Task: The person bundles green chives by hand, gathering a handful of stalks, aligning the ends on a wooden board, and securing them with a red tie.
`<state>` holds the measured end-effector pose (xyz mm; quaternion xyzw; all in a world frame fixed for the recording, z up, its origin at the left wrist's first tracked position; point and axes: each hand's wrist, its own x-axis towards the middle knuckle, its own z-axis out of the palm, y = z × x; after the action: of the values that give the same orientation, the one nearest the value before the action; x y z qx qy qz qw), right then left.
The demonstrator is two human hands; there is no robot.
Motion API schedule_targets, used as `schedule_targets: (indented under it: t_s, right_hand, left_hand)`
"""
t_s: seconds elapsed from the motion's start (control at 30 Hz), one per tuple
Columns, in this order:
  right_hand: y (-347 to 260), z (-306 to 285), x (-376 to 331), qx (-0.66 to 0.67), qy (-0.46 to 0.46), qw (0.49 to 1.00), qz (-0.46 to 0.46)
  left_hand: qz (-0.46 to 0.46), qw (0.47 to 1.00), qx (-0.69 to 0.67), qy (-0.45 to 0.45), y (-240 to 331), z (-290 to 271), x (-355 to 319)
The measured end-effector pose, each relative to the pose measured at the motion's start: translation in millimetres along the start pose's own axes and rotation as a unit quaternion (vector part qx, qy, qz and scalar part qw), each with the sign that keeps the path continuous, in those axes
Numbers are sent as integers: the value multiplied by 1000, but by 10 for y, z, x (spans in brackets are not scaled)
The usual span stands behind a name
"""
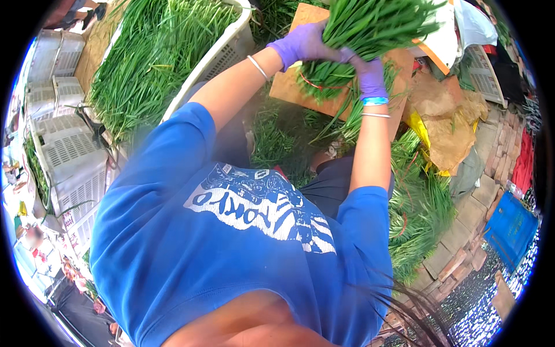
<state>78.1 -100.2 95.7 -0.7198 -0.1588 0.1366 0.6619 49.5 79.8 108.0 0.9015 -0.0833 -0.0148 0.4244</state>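
- A thick bunch of long, green, grass-like leaves is at the top centre, raised over a brown board.
- Both hands wear purple gloves and grasp this bunch: the left hand from the left, the right hand from below.
- The bunch looks light, soft and bendy; its loose tips would likely splay, and single blades could slip or bruise. A gentle, encircling hold around the gathered lower part seems best.
- A large white slatted basket, upper left, is heaped with similar loose greens.
- Pale crates stand along the left edge, one showing some green inside.
- At the right, greens with red bands lie beside the person; another pale crate is farther up.
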Motion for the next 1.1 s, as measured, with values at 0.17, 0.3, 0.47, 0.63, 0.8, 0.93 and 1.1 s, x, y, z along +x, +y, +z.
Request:
schedule_targets:
  t_s: [0.17, 0.3, 0.47, 0.63, 0.8, 0.93, 1.1]
  right_hand:
    - [24, 58, 116, 226, 74, 945, 223]
    - [451, -147, -71, 131, 237, 862, 429]
    - [948, -29, -618, 155, 163, 925, 307]
    - [584, 467, -836, 42, 132, 980, 141]
    - [788, 541, -894, -202, 110, 968, 105]
    - [882, 539, -921, -241, 87, 964, 77]
    - [641, 443, -1016, -74, 102, 984, 124]
  left_hand:
    - [-168, 944, -277, 55, 103, -6, -60]
    - [-340, 913, -133, 182, -523, 283, -290]
    - [-307, 938, -139, 80, -544, 631, -945]
    - [-262, 955, -139, -26, -343, 861, -1051]
    - [-281, 852, -441, 2, -269, 884, -1118]
    - [-338, 768, -543, -33, -192, 966, -1341]
    - [-320, 836, -436, -92, 230, 742, -1606]
